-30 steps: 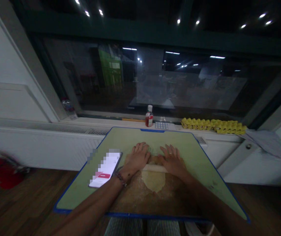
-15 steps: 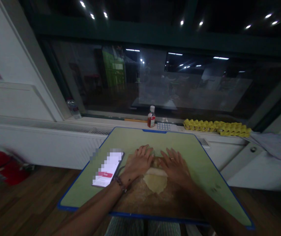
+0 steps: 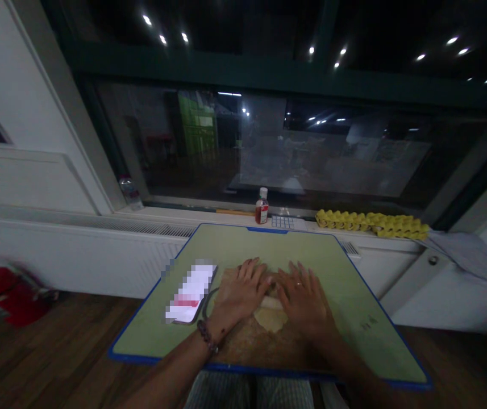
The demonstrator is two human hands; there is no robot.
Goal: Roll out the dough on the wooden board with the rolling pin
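Note:
Both my hands lie palm down on a pale rolling pin (image 3: 270,303), of which only a short middle stretch shows between them. My left hand (image 3: 244,291) has its fingers stretched forward, and a beaded bracelet sits on that wrist. My right hand (image 3: 305,296), with a ring on one finger, is spread flat on the pin's other side. Under the pin, a thin flat round of dough (image 3: 271,320) spreads toward me. It rests on a brown, floury board (image 3: 252,347); the hands hide the dough's far part.
The board is on a green table with a blue edge (image 3: 349,278). A lit phone (image 3: 190,295) lies left of my hand. Along the windowsill are a small red-liquid bottle (image 3: 262,209), a keyboard-like white object (image 3: 283,222) and yellow egg cartons (image 3: 371,223). Papers (image 3: 460,250) lie farther right.
My hands have come closer together on the rolling pin, thumbs nearly meeting, so less of the pin and dough shows. The view has shifted slightly.

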